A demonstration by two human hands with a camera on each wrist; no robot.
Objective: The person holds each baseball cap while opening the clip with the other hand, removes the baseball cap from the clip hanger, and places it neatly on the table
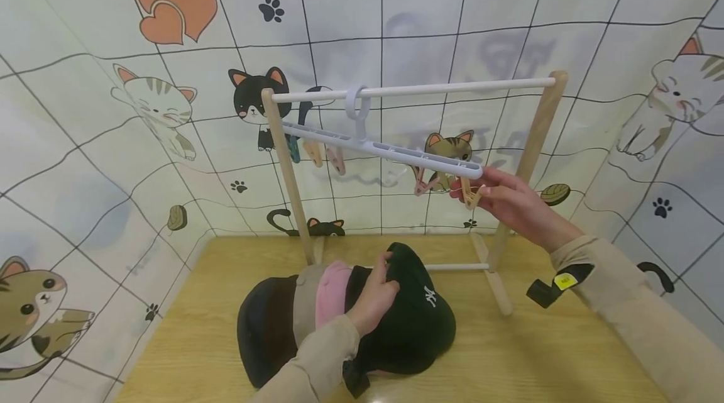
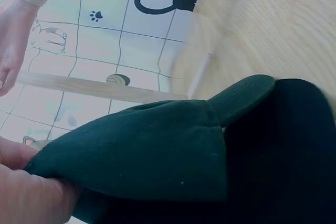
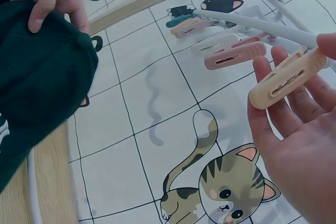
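Note:
In the head view my left hand [image 1: 373,299] pinches the crown of a dark green cap [image 1: 415,321] with a white logo. The left wrist view shows thumb and finger on the cloth, with the cap's strap [image 2: 244,95] farther along. My right hand [image 1: 520,208] holds a cream clothespin [image 3: 286,80] at the low right end of a pale hanger [image 1: 418,158], its fingers behind the clip. The hanger hooks over the rack's top bar and tilts down to the right. A pink clothespin [image 3: 233,56] hangs beside the cream one.
A wooden rack with a white top bar [image 1: 452,87] stands on the wooden table [image 1: 186,321]. More caps lie in a row left of the green one, among them a pink cap [image 1: 332,293] and a black cap [image 1: 257,327]. Several clips hang at the hanger's left, including a peach clip [image 1: 312,153].

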